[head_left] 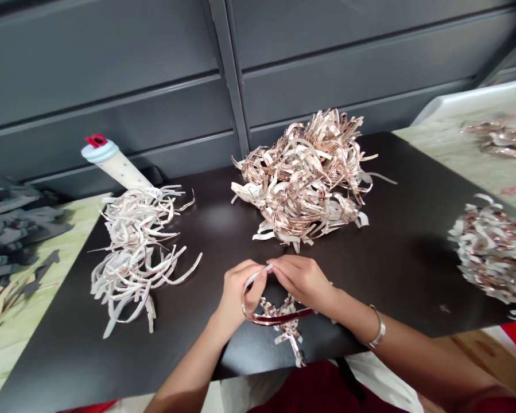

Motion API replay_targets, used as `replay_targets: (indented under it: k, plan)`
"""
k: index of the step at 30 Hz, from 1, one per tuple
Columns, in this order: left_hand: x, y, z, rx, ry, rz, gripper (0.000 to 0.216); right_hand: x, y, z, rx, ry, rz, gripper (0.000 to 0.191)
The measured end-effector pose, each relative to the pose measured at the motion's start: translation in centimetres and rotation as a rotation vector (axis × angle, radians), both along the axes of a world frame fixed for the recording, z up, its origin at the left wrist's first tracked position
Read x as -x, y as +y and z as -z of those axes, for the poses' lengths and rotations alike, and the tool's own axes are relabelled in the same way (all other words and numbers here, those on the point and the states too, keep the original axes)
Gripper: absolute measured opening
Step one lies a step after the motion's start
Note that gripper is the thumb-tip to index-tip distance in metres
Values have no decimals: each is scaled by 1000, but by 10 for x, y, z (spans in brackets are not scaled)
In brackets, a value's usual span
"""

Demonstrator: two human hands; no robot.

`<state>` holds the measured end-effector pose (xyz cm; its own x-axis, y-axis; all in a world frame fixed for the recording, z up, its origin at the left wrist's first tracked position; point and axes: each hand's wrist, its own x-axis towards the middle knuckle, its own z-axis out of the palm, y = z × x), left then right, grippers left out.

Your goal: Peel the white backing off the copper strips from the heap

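My left hand (238, 292) and my right hand (303, 279) meet at the near edge of a dark table (404, 252). Both pinch the ends of one shiny curled strip (266, 315), which loops down between them, white on one side and coppery on the other. A few cut strips lie under my right hand. A silver bangle (378, 327) sits on my right wrist. Behind my hands lies a big heap of coppery curled strips (305, 178). To the left is a pile of white strips (137, 246).
A glue bottle with a red nozzle (111, 160) leans behind the white pile. Another heap of strips (494, 252) lies at the table's right edge, and more (503, 137) on a pale table beyond. Dark cut shapes (12, 241) lie at far left. Grey shelving stands behind.
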<state>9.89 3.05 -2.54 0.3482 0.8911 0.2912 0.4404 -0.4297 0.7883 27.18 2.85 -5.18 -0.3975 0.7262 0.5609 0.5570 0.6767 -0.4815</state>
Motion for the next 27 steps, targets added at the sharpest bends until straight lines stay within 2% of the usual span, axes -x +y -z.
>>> replay_targets:
  k: [6,16,22,27]
  plan:
    - [0,-1,2,16,144,101,34,1,1,8,-53,-247,64,21]
    - [-4,-3,11,21,281,172,33,-2,4,1,22,-472,-54,18]
    - [-5,-4,11,36,239,195,33,-4,2,-5,19,-449,-58,21]
    - [-6,-4,6,81,201,177,34,-6,2,-1,113,-250,-12,23]
